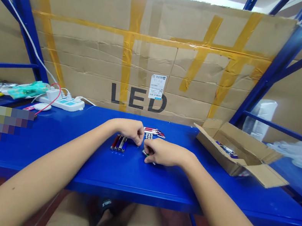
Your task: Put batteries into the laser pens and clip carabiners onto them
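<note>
My left hand [136,132] is closed in a pinch above the blue table, fingertips down; whatever is in them is too small to make out. Close by on its right, my right hand [158,151] is shut on a slim tube [145,153] with green and silver on it, mostly covered by the fingers. Left of the hands, several short metal tubes [119,143] in red, silver and blue lie side by side. Just beyond the hands sit small round silver discs [149,136] in rows. Behind those lie red slim tubes [150,130] with dark loops at their right end.
An open cardboard box [217,150] with shiny tubes inside stands at the right. A white power strip [67,104] with cables lies at the back left, beside assorted packets and tools. A large taped cardboard sheet [90,59] closes off the back between blue rack posts.
</note>
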A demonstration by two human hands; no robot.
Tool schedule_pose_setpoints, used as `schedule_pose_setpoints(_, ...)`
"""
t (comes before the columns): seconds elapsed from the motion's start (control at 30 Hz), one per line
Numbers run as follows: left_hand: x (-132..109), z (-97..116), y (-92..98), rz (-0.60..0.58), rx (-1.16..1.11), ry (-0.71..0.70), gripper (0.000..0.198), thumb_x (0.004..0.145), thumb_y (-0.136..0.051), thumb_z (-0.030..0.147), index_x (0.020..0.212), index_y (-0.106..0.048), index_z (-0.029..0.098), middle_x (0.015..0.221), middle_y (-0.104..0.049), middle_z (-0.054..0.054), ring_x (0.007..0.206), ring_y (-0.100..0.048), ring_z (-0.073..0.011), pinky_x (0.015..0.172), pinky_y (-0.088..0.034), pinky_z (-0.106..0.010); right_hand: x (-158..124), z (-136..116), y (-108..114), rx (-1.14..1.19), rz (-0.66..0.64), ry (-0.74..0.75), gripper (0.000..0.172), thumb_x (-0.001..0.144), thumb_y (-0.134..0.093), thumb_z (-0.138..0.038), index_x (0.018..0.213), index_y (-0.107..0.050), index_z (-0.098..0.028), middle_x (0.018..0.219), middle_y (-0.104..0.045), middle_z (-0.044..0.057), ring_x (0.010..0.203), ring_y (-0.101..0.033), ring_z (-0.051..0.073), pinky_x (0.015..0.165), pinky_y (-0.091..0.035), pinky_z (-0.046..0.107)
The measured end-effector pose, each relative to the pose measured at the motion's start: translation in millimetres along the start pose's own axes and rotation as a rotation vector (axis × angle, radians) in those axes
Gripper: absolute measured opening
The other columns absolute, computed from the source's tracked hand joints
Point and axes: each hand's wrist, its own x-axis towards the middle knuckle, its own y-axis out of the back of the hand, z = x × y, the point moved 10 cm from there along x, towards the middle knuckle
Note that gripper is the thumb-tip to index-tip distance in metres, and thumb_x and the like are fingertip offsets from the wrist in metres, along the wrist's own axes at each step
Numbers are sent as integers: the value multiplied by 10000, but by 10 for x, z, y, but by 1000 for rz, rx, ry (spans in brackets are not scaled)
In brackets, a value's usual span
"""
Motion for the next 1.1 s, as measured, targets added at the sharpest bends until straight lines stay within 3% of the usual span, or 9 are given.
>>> schedule_pose_setpoints(0.1,16,88,-23,-1,-68,-65,90,702,-704,254,758,-741,193,741,-720,3,699,-605,-142,637,-412,-228,-98,211,72,25,-31,-134,238,654,-732,-172,776,-530,-206,685,-598,-30,553,-515,119,487,-327,238)
schedule_pose_setpoints(0.2,37,67,113,171,-43,-40,132,731,-668,271,802,-728,177,747,-705,-6,696,-601,-140,624,-405,-230,-173,366,133,70,-86,-175,228,650,-673,-134,804,-520,-204,732,-622,-20,627,-559,134,513,-355,228)
schedule_pose_setpoints(0.33,56,119,201,357,122,-52,155,777,-602,241,835,-727,170,805,-711,-36,747,-614,-160,653,-411,-249,-181,488,168,33,-106,-216,289,670,-725,-300,876,-548,-200,799,-655,3,702,-592,166,555,-387,245)
schedule_pose_setpoints(0.43,101,209,119,358,201,-107,167,795,-602,243,864,-742,182,871,-728,-58,807,-629,-183,703,-423,-267,-151,509,94,-44,-147,-244,330,672,-749,-371,903,-589,-198,819,-670,19,716,-605,185,561,-389,259)
schedule_pose_setpoints(0.67,159,264,19,329,262,-140,139,788,-632,243,830,-751,185,894,-732,-67,851,-634,-193,756,-430,-277,-114,470,16,-27,-166,-201,223,711,-716,-282,892,-616,-201,800,-674,21,702,-608,182,571,-386,262)
schedule_pose_setpoints(0.83,102,339,11,286,275,-124,125,780,-626,220,784,-748,192,782,-720,-37,741,-614,-168,656,-399,-257,-113,476,19,7,-152,-199,212,697,-722,-253,871,-612,-201,774,-666,17,674,-599,176,575,-386,267)
schedule_pose_setpoints(1.0,18,330,9,217,286,-43,133,763,-622,194,780,-753,190,726,-707,-30,668,-593,-158,613,-386,-259,-122,437,65,19,-127,-165,170,684,-679,-209,831,-594,-204,762,-649,8,646,-571,163,558,-371,267)
schedule_pose_setpoints(1.1,-22,284,72,242,263,-51,154,761,-622,188,841,-753,201,802,-725,-30,722,-616,-163,644,-405,-254,-114,412,200,19,-33,-100,97,698,-609,-196,784,-564,-193,727,-608,2,625,-521,145,546,-347,262)
